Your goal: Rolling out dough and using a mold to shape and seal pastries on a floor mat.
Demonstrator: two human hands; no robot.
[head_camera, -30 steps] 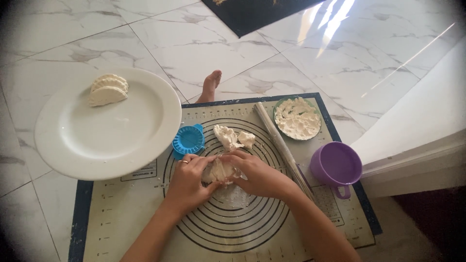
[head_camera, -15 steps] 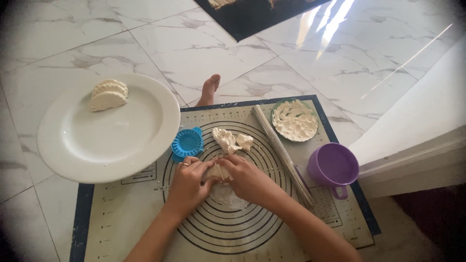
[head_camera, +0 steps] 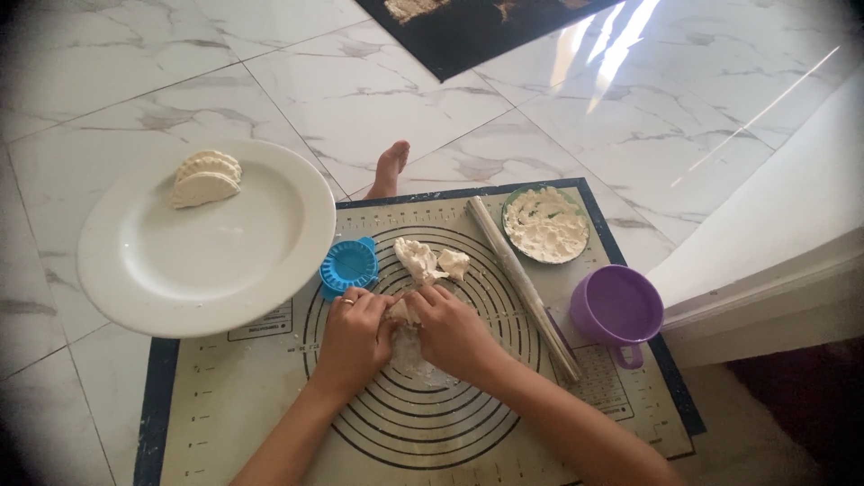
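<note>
Two hands at work: my left hand [head_camera: 353, 331] and right hand [head_camera: 450, 331] meet at the middle of the pastry mat [head_camera: 234, 396], fingers closed together on a small lump of dough [head_camera: 400, 311] that I seem to be pressing and shaping. More dough pieces [head_camera: 430, 259] lie just beyond toward the mat's far edge, the blue dumpling press [head_camera: 349, 266] at its far-left side by the white plate [head_camera: 261, 261], the rolling pin [head_camera: 522, 283] to the right. Next, I judge, the lump needs flattening evenly, calling for steady, gentle pressure.
</note>
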